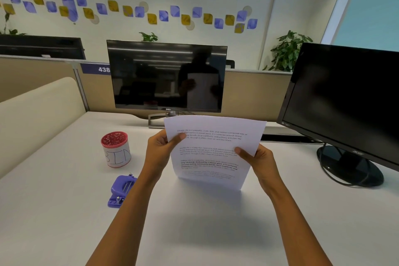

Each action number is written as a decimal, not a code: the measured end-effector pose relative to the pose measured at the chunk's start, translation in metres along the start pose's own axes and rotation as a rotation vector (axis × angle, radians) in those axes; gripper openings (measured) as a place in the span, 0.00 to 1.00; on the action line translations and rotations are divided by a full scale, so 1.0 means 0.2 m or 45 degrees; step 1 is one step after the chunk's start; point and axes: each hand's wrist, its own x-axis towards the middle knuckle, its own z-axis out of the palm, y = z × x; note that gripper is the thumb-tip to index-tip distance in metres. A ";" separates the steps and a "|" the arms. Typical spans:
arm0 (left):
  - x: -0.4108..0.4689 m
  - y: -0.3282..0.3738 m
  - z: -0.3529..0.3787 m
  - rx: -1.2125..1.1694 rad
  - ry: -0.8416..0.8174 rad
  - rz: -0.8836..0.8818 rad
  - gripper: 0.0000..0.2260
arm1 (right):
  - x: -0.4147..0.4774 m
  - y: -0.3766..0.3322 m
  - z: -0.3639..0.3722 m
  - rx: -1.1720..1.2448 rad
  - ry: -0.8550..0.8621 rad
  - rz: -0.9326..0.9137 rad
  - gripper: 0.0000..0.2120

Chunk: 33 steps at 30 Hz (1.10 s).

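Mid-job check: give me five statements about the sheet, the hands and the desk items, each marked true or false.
1. The left hand and the right hand both hold the printed sheet. True.
2. The printed sheet lies flat on the desk. False: it is held up, its text facing the person.
3. The red cup stands left of the printed sheet. True.
4. The purple punch sits inside the red cup. False: it lies on the desk, nearer the person than the cup.
5. The middle monitor and the right monitor show lit windows. False: both screens are dark.
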 end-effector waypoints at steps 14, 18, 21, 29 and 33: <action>-0.01 -0.03 0.01 -0.036 -0.100 -0.051 0.08 | 0.02 0.03 -0.04 0.026 -0.008 0.036 0.09; -0.01 -0.03 0.02 -0.079 -0.026 -0.067 0.06 | 0.04 0.05 -0.06 -0.027 0.009 0.040 0.07; 0.01 -0.02 0.01 -0.239 0.093 -0.098 0.04 | 0.04 0.10 -0.14 -0.024 0.032 0.090 0.05; 0.01 -0.05 0.01 -0.839 0.404 -0.365 0.04 | -0.02 0.21 -0.15 0.404 0.066 0.389 0.19; -0.02 -0.07 0.07 -1.038 0.459 -0.438 0.05 | -0.02 0.24 -0.08 0.851 0.178 0.402 0.25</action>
